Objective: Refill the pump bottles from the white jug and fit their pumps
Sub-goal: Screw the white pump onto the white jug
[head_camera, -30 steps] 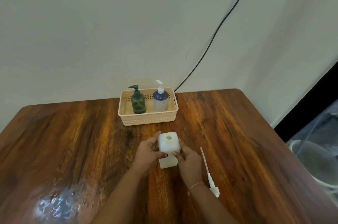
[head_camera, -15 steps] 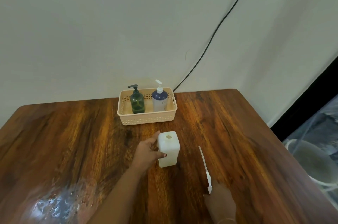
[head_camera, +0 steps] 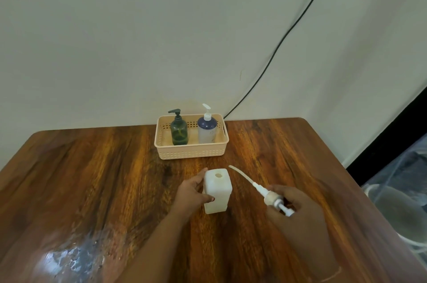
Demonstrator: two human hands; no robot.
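On the surface, near the middle: a square white bottle (head_camera: pixel 217 190) stands upright on the brown wooden surface (head_camera: pixel 92 178), with its round mouth open at the top.
Left hand: the left hand (head_camera: pixel 193 192) grips the left side of the white bottle, with the thumb on the near face and the fingers behind it.
Right hand: the right hand (head_camera: pixel 294 211) is closed around the head of a white pump (head_camera: pixel 269 197) and holds it above the surface, to the right of the bottle.
Pump: its long thin tube points up and to the left, and the tip is close to the top right corner of the bottle but not inside the mouth.
Basket: a beige basket (head_camera: pixel 191 151) sits at the far edge of the surface, against the wall.
Inside the basket: a dark green bottle (head_camera: pixel 179 131) with a black pump stands on the left, and a blue and white bottle (head_camera: pixel 207 129) with a white pump on the right; both are upright.
Wall: a black cable (head_camera: pixel 288 33) runs down it toward the basket.
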